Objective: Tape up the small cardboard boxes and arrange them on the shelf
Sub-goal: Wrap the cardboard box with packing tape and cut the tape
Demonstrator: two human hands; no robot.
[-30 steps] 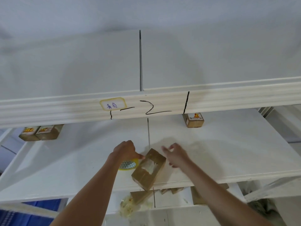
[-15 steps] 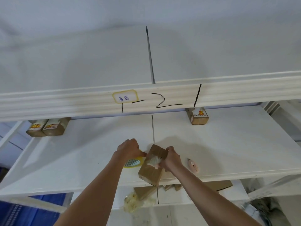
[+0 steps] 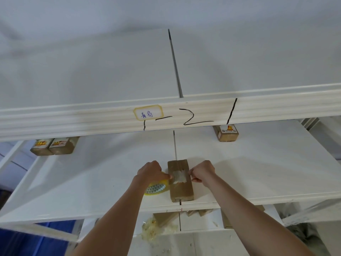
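**Cardboard box flat on the shelf, both hands at its taped middle**

Cardboard box (image 3: 180, 181) lies flat on the white shelf (image 3: 267, 174), its long side running away from the camera and its near end close to the shelf's front edge, straddling the seam between two shelf panels. A pale, glossy patch of tape (image 3: 179, 176) crosses its top face. The left hand (image 3: 151, 172) sits just left of the box with its fingers curled, thumb and fingertip pinched at the left edge of the tape patch. Under that hand a yellow-rimmed tape roll (image 3: 156, 188) rests on the shelf, touching or nearly touching the box's left side. The right hand (image 3: 202, 171) is curled at the box's right edge, its fingertips pinching at the tape there.

Farther back on the same shelf, two labelled boxes (image 3: 53, 145) stand side by side at the left, and one more labelled box (image 3: 227, 133) sits at the right, well apart from the hands. The beam above carries a handwritten label (image 3: 148, 113) and black marker strokes. Below the shelf, cardboard pieces (image 3: 164, 218) and a crumpled wad of yellowish film (image 3: 153, 229) lie on a lower level.
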